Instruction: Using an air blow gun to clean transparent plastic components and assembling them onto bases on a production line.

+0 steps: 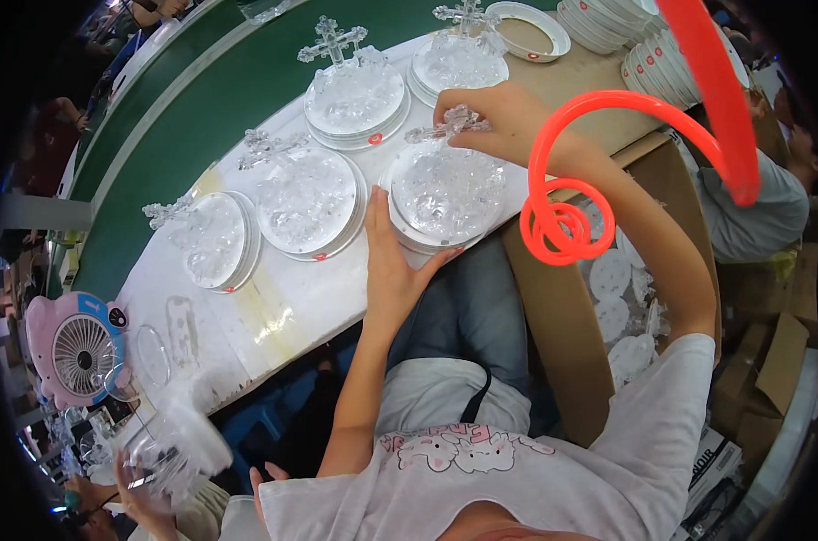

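At the table's near edge, a round white base (409, 236) carries a mound of clear plastic pieces (450, 200). My left hand (395, 270) is around the rim of this base, fingers along its left side and thumb at the front. Above its far edge, my right hand (508, 126) pinches a clear plastic cross (447, 124) with ornate ends. The cross's lower end is hard to make out among the clear pieces. Similar bases with clear crosses stand close by: one to the left (308, 198), one beyond (355, 101).
A coiled red air hose (643, 101) hangs over my right forearm. Below it is a cardboard box (553, 316) of clear parts. White rings (607, 22) are stacked at the far right. A pink fan (77, 350) stands at left, near another person's hand (143, 496). A green surface (193, 117) lies beyond.
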`<move>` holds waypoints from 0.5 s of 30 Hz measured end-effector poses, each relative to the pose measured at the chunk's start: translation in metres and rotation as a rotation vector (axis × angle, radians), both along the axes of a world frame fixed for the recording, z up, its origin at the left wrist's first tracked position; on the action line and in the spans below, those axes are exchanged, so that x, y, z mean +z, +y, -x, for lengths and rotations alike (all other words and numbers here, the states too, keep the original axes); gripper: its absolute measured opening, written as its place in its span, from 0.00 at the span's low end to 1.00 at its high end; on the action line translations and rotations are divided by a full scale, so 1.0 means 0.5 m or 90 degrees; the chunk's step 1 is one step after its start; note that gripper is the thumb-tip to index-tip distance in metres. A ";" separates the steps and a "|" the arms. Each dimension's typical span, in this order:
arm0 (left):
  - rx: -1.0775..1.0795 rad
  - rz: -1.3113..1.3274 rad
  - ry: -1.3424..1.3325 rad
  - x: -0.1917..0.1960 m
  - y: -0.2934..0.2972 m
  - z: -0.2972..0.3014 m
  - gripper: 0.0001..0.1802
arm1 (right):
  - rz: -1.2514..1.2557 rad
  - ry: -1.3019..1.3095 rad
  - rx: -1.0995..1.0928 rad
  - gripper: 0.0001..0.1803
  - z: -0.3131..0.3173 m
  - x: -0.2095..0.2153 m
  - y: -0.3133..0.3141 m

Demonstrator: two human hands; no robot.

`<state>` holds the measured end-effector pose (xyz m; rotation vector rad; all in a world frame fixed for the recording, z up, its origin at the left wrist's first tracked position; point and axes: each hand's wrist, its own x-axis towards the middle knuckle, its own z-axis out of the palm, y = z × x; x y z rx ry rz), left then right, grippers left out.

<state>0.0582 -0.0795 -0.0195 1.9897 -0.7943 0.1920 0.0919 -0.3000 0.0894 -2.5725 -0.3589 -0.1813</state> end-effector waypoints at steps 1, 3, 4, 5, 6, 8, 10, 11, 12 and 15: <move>-0.003 0.000 0.004 -0.001 -0.001 0.000 0.57 | 0.008 0.021 -0.009 0.13 0.005 0.004 0.008; 0.000 -0.007 0.013 0.000 -0.001 -0.001 0.56 | 0.015 0.019 -0.023 0.13 0.014 0.009 0.024; -0.001 -0.007 0.014 0.002 0.000 -0.002 0.56 | 0.015 0.020 -0.025 0.13 0.015 0.010 0.027; -0.003 -0.010 0.011 0.003 0.002 -0.003 0.56 | 0.014 0.029 -0.032 0.13 0.015 0.013 0.030; -0.004 -0.012 0.008 0.003 0.002 -0.004 0.55 | 0.015 0.038 -0.040 0.12 0.015 0.016 0.030; -0.007 -0.010 0.010 0.001 0.002 -0.003 0.55 | 0.010 0.035 -0.024 0.12 0.014 0.026 0.032; -0.011 -0.010 0.011 -0.002 0.000 -0.003 0.55 | -0.018 0.037 -0.043 0.12 0.015 0.020 0.028; -0.008 -0.003 0.021 -0.004 -0.001 -0.003 0.56 | -0.038 0.036 -0.046 0.12 0.011 0.012 0.021; -0.006 0.003 0.031 -0.005 -0.002 -0.002 0.57 | -0.009 0.031 -0.048 0.13 0.006 0.012 0.021; 0.002 0.003 0.028 -0.007 0.001 -0.001 0.58 | 0.006 0.009 -0.028 0.12 0.003 0.010 0.028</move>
